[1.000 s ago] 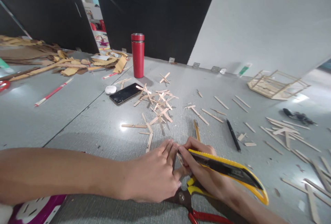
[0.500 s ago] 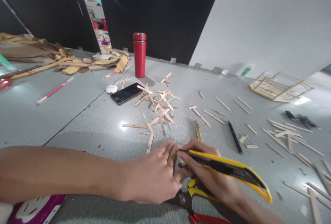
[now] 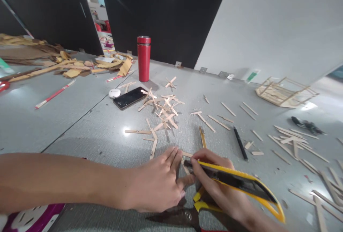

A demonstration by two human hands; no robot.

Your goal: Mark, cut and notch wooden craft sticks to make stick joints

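Note:
My right hand (image 3: 217, 178) grips a yellow and black utility knife (image 3: 238, 179), its front end angled toward my left hand. Flat on the table, my left hand (image 3: 158, 180) presses down at a thin wooden stick (image 3: 185, 169), fingers together and thumb apart. Another wooden stick (image 3: 187, 154) lies just beyond the knife's front end, between the two hands. The blade tip is too small to make out. Below the hands rests a pivoted hand tool (image 3: 189, 216) with dark jaws and yellow and red handles, partly hidden.
Beyond my hands lie a pile of wooden sticks (image 3: 167, 112), a phone (image 3: 130, 98), a white case (image 3: 114, 93) and a red flask (image 3: 144, 60). Rightward are a black pen (image 3: 240, 143), loose sticks (image 3: 288, 139) and a wooden stick frame (image 3: 284, 96). Cardboard scraps (image 3: 72, 65) lie far left.
My right hand and the knife have drawn slightly right, away from my left fingers, so more of the sticks shows between the hands. My left hand stays nearly in place.

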